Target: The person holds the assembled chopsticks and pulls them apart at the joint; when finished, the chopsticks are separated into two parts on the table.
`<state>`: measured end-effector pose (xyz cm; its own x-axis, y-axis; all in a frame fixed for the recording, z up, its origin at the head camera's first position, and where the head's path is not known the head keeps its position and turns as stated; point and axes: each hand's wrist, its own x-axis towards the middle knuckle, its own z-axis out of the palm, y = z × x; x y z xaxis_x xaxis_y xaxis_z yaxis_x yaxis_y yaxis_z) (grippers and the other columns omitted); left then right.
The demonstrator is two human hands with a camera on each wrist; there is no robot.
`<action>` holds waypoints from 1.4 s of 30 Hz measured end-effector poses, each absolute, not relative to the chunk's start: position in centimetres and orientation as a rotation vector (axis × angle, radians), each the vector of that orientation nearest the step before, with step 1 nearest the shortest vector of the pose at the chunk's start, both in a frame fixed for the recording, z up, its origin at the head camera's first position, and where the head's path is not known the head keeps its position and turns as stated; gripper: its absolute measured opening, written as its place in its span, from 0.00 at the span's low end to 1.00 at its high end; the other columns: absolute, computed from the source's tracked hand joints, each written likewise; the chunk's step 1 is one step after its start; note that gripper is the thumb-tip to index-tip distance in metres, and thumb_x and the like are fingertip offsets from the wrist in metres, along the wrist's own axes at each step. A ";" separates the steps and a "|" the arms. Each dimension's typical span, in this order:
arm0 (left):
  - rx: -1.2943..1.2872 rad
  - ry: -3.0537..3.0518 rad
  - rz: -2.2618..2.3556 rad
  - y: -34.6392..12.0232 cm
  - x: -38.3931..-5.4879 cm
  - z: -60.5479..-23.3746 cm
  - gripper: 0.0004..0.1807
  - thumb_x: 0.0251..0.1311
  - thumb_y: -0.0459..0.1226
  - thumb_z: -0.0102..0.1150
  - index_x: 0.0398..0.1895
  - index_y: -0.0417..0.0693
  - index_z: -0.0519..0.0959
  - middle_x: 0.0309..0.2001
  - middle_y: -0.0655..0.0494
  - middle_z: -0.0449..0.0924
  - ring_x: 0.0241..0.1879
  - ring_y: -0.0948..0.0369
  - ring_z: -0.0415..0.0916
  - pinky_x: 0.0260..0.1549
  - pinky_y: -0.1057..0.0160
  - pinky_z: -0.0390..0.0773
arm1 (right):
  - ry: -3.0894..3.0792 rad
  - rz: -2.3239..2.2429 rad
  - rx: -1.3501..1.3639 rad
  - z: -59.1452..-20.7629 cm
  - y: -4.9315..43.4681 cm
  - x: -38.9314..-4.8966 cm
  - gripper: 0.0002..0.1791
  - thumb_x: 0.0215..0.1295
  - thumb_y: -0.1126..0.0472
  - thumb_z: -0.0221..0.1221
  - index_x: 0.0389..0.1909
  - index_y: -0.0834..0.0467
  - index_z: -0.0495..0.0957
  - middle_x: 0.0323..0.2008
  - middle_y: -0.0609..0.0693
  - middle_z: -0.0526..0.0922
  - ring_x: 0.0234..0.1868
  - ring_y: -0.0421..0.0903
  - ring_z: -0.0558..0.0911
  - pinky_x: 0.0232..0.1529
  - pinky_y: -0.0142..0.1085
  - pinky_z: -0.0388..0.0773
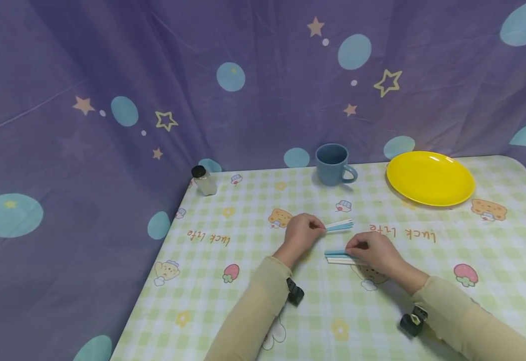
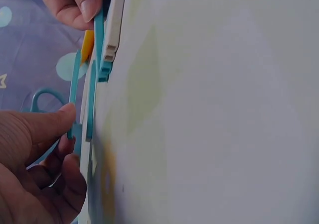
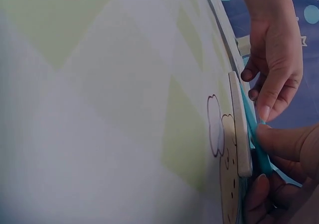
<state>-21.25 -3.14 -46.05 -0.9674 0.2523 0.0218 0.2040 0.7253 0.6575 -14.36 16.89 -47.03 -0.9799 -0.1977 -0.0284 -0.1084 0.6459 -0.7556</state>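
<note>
Slim plastic sticks, some blue and some white, lie in two small groups on the checked tablecloth. My left hand (image 1: 301, 235) is at the farther group and pinches a slim blue stick (image 2: 74, 82) between thumb and fingers. Beside it are a white stick (image 1: 338, 222) and another blue stick (image 2: 90, 104). At the nearer group, the thumb and fingers of my right hand (image 1: 377, 252) pinch a blue stick (image 3: 261, 157) by one end. White sticks (image 1: 340, 261) lie along its near side. The right fingers hide the other ends of this group.
A blue mug (image 1: 332, 168) stands at the back edge, left of a yellow plate (image 1: 431, 179). In the far left corner is a small clear jar with a black lid (image 1: 205, 181). A purple curtain (image 1: 263, 115) hangs behind the table (image 1: 227, 321).
</note>
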 end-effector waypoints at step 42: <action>0.259 2.949 0.779 -1.3 -21.6 -46.3 0.09 0.52 0.42 0.73 0.29 0.52 0.81 0.27 0.63 0.78 0.28 0.64 0.73 0.33 0.65 0.73 | 2.708 -1.216 -0.378 -46.9 16.9 -14.2 0.02 0.58 0.60 0.68 0.31 0.53 0.84 0.30 0.42 0.82 0.33 0.41 0.77 0.41 0.42 0.74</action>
<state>-21.60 -1.26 -46.27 -0.9825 0.1832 -0.0345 0.1423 0.8565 0.4961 -14.21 16.88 -46.90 -0.9572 -0.2877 -0.0323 -0.1670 0.6398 -0.7502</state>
